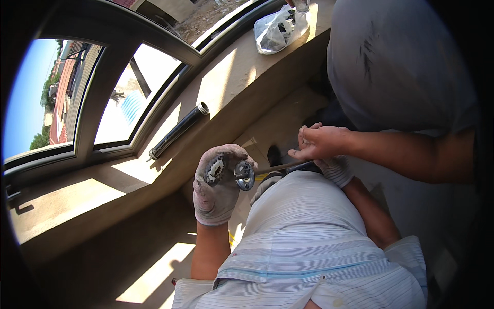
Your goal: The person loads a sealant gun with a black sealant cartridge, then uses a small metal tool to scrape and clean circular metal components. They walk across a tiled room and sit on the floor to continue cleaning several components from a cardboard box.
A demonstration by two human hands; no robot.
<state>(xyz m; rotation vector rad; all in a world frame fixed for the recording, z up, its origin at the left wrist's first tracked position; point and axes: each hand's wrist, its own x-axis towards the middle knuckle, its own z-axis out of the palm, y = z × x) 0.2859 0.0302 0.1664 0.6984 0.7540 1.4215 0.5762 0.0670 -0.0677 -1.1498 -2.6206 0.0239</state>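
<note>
My left hand (218, 193), in a dirty pale work glove, is curled with its palm up. At its fingertips is a round metal disc (245, 176) with a dark centre. A dark oval patch with white smears (215, 170) lies in the palm; whether it is a separate piece I cannot tell. From the disc a thin rod (278, 167) runs right toward my gloved right hand (335, 171), which is closed beside my belly. A dark object (303, 166) shows by that hand, its grip mostly hidden. Another person's bare hand (316, 143) hovers just above, fingers curled.
On the sunlit window ledge (87, 198) lies a dark caulking gun barrel (180, 131). Farther along the ledge sits a white plastic bag (278, 32) with dark contents. The other person's light trousers (401, 67) fill the upper right. A dark window frame (98, 98) borders the left.
</note>
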